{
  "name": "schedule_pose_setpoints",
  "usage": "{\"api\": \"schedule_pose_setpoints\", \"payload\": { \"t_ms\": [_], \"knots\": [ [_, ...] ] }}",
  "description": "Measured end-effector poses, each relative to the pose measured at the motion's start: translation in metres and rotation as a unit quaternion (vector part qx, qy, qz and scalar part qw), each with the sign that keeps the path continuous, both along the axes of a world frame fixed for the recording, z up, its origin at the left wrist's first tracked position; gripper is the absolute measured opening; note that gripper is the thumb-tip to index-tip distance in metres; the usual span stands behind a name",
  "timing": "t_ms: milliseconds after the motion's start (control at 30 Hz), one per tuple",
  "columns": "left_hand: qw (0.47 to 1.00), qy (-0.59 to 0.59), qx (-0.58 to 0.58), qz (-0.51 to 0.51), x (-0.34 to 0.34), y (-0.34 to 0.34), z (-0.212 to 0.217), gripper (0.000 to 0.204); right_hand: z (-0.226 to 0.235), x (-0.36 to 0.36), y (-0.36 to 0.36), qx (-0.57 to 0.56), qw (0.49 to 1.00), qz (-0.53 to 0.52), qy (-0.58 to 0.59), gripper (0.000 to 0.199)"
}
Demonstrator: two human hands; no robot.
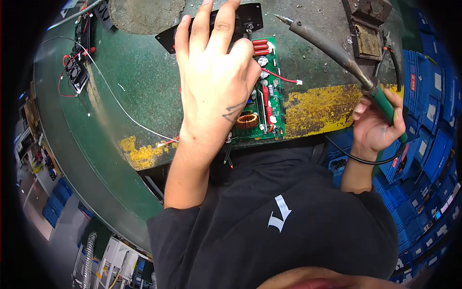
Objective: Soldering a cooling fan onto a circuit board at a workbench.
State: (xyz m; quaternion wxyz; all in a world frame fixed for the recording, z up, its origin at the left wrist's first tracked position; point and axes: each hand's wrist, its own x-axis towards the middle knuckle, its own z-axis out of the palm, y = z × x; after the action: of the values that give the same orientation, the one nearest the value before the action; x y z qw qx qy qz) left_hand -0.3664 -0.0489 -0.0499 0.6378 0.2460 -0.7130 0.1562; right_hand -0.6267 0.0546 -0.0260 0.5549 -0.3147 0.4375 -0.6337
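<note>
My right hand [378,126] is wrapped around the green handle of a soldering iron [332,53], raised at the right with its tip pointing up and left. My left hand [214,72] grips a black metal panel [248,17], its fingers reaching over the panel's face and the thumb bent at the near side. Beside that thumb lies a green circuit board [279,103], partly covered by my hand. It carries red components, a copper coil [247,120] and a red wire [284,78] ending in a white plug. The iron's tip is apart from the board and panel.
The green bench has a worn yellow front edge [317,113]. Small black fans [74,72] with wires lie at the left. A soldering stand with a sponge [368,41] and pliers [394,62] sit at the far right. Blue bins [428,101] line the right side.
</note>
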Motion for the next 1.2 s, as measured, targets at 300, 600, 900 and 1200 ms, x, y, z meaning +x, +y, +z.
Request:
{"api": "schedule_pose_setpoints", "payload": {
  "t_ms": [300, 600, 900, 1200],
  "knots": [
    [0.999, 0.018, 0.007, -0.031, 0.003, -0.01, -0.036, 0.023, -0.026, 0.019, 0.017, -0.021, 1.0, -0.022, 0.008, 0.046],
    [0.999, 0.034, -0.022, -0.03, 0.004, -0.012, -0.05, 0.022, -0.029, 0.017, 0.016, -0.019, 0.999, -0.03, -0.02, 0.046],
    [0.994, 0.056, -0.045, -0.087, -0.001, -0.022, -0.05, 0.023, -0.03, 0.016, 0.014, -0.025, 0.998, -0.042, -0.03, 0.045],
    [0.988, 0.087, -0.075, -0.103, -0.004, -0.022, -0.05, 0.024, -0.032, 0.014, 0.014, -0.03, 0.998, -0.037, -0.031, 0.046]
  ]
}}
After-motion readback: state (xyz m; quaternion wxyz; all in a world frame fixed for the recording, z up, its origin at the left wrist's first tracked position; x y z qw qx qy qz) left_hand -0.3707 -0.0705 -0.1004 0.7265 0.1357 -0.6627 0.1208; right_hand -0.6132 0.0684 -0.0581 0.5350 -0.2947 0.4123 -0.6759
